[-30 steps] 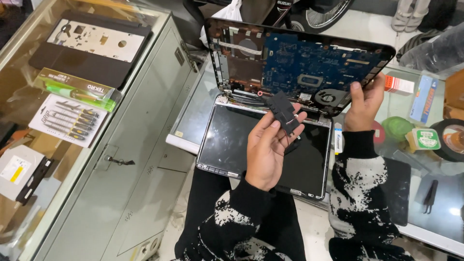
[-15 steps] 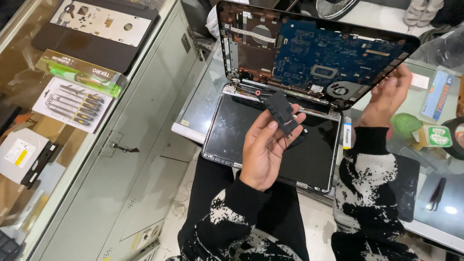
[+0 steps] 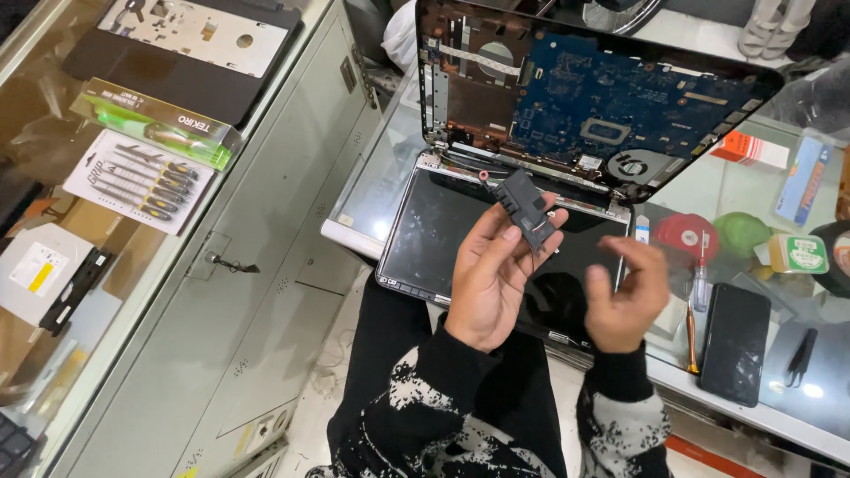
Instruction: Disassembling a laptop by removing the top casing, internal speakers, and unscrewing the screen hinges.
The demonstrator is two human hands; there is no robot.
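My left hand (image 3: 492, 274) holds a small black plastic speaker-like part (image 3: 526, 209) with a thin red wire, raised above the dark laptop screen (image 3: 443, 232). The opened laptop base (image 3: 602, 106) stands tilted up behind it, showing a blue circuit board (image 3: 620, 111) and a round fan (image 3: 636, 165). My right hand (image 3: 624, 296) hovers just right of the part, fingers bent and apart, blurred, holding nothing.
A glass counter (image 3: 744, 190) on the right carries a black phone (image 3: 735, 341), a screwdriver (image 3: 693, 319), tweezers (image 3: 801, 354), red and green lids, small boxes. A glass cabinet (image 3: 266, 204) on the left holds a laptop palmrest cover (image 3: 190, 40), a packaged screwdriver set (image 3: 142, 181), a green box.
My right hand has left the laptop base's right edge and come down beside the part. The base has stayed tilted up. My left hand keeps holding the black part.
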